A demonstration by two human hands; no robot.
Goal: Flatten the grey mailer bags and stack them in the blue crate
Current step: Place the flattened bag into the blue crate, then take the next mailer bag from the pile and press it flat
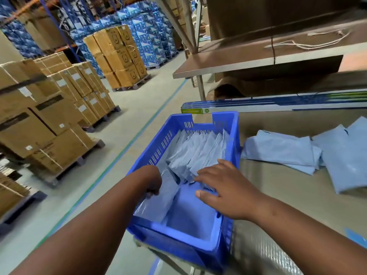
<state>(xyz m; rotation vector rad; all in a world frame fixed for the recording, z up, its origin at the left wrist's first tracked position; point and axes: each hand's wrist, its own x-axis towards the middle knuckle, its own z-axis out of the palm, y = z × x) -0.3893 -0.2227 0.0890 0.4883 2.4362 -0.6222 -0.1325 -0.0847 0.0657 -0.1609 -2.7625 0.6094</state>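
You are looking down at a blue crate (230, 135) that sits at the left edge of a grey tabletop (288, 195), with a warehouse aisle of stacked cardboard boxes (49, 124) to your left.

Inside the crate, grey mailer bags (198, 149) stand packed in a leaning row against the far wall, and one more bag (158, 199) lies slanted along the left wall. The near part of the crate floor is bare.

Your left hand (153, 185) reaches over the crate's left rim; its fingers curl around the top edge of the slanted bag and grip it. Your right hand (224, 187) lies flat and relaxed, fingers spread, pressing on the near end of the leaning row.

More grey bags (282, 151) wait in a loose, rumpled pile on the tabletop to the right of the crate, close beside it.

By the look of it, you are in the stacking step, settling one bag against those already filed. The next move probably calls for pressing that bag flat against the row, then reaching right to the pile for another. Much of the pile is not yet done.
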